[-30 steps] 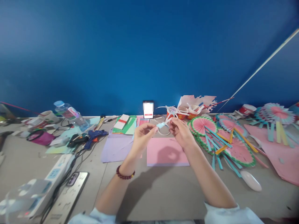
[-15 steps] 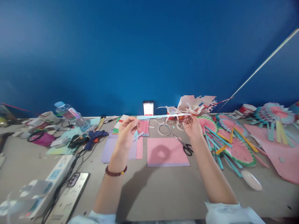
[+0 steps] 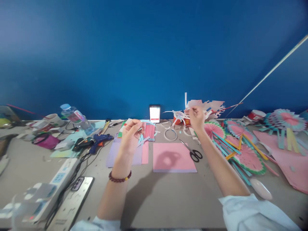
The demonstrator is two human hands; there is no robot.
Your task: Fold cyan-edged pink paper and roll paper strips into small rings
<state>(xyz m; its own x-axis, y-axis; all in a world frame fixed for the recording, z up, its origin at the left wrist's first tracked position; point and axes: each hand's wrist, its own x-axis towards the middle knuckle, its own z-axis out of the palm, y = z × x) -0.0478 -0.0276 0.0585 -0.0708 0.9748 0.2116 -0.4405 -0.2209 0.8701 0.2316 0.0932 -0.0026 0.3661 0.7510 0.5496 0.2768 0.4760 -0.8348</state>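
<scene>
My left hand (image 3: 131, 133) is raised over the table with thumb and fingers pinched together. A narrow pale blue paper strip (image 3: 150, 122) seems to run from its fingertips, curving to the right; its far end is unclear. My right hand (image 3: 197, 119) is closed near the cups at the back, and a thin white strip (image 3: 185, 100) stands upright from its fingertips. Behind my left hand lies pleated pink paper (image 3: 150, 132) with blue edges. Below and between the hands rests a stack of pink paper (image 3: 172, 157), beside black-handled scissors (image 3: 195, 156).
A roll of tape (image 3: 170, 134) and a lit phone (image 3: 154, 114) are at the back. Paper fans (image 3: 247, 157) and a white mouse (image 3: 261, 189) lie right. Left are a glue gun (image 3: 101, 139), a bottle (image 3: 78, 118), a power strip (image 3: 56, 186) and another phone (image 3: 72, 205).
The strip stretched between both hands no longer spans them. My right hand has risen slightly and turned inward, with a white strip now upright at its fingers. My left hand has barely moved.
</scene>
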